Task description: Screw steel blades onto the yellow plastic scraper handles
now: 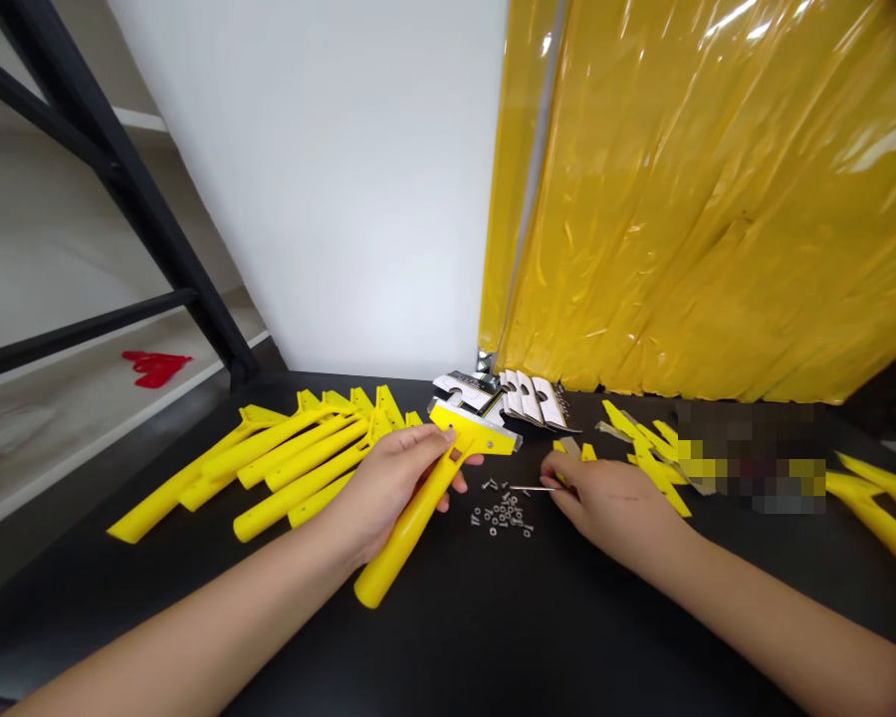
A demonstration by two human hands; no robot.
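1. The left hand (384, 493) has a closed, firm grip around the head end of a yellow plastic scraper handle (410, 538), held tilted just above the middle of the bench (448, 647).
2. The right hand (612, 508) has a narrow pinching grip on a thin metal rod (532, 488), which points left.
3. Small screws and nuts (502, 518) lie scattered between the hands, under the rod.
4. A fan of yellow handles (291, 468) lies beside the left hand, toward the bench's left edge.
5. Black-and-white printed cards (530, 398) sit along the back edge.
6. Yellow pieces (653, 463) lie just beyond the right hand; more yellow handles (877, 518) reach the right edge.
7. A yellow plastic curtain (702, 199) hangs behind the bench.
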